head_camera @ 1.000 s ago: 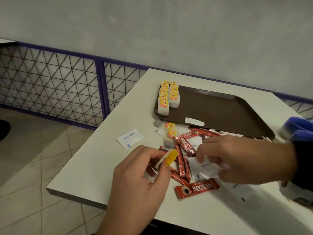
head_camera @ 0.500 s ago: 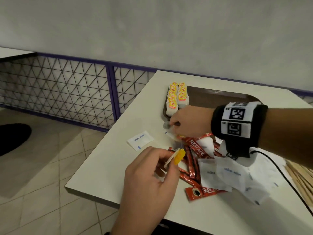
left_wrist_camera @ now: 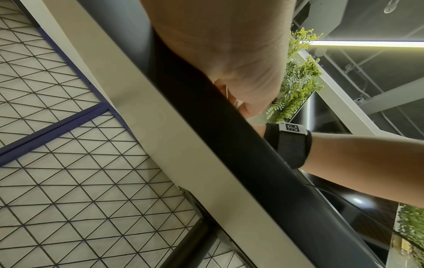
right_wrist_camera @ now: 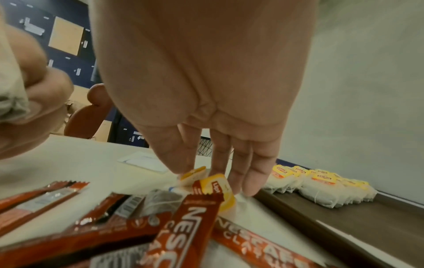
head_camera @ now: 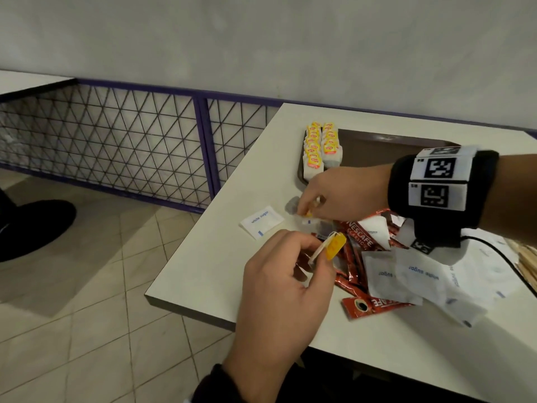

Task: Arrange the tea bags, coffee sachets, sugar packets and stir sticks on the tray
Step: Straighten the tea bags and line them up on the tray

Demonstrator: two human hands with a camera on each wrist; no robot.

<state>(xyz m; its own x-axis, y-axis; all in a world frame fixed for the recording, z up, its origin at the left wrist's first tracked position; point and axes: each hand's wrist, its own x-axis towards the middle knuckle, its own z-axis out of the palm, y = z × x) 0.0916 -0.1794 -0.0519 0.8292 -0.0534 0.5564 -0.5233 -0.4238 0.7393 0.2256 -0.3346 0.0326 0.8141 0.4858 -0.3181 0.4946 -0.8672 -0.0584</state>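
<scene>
A brown tray [head_camera: 377,146] on the white table holds two rows of yellow-tagged tea bags [head_camera: 321,149] at its left end. My left hand [head_camera: 319,251] pinches the yellow tag of a tea bag [head_camera: 334,248] above the pile of red coffee sachets [head_camera: 360,242]. My right hand [head_camera: 305,209] reaches to the loose tea bags [right_wrist_camera: 213,185] by the tray's [right_wrist_camera: 344,226] near left corner; its fingertips [right_wrist_camera: 247,188] come down on them and seem to pinch one yellow tag [right_wrist_camera: 195,174]. White sugar packets [head_camera: 406,277] lie heaped on the right. Stir sticks [head_camera: 527,263] show at the right edge.
One sugar packet [head_camera: 261,222] lies apart near the table's left edge. A grey tea bag [head_camera: 292,205] sits beside my right hand. A purple wire railing [head_camera: 130,146] and tiled floor lie left of the table. A cable [head_camera: 499,254] runs from my right wrist band.
My right hand left the sugar packets and crossed leftward to the loose tea bags by the tray corner. My left hand kept its hold on the tea bag tag.
</scene>
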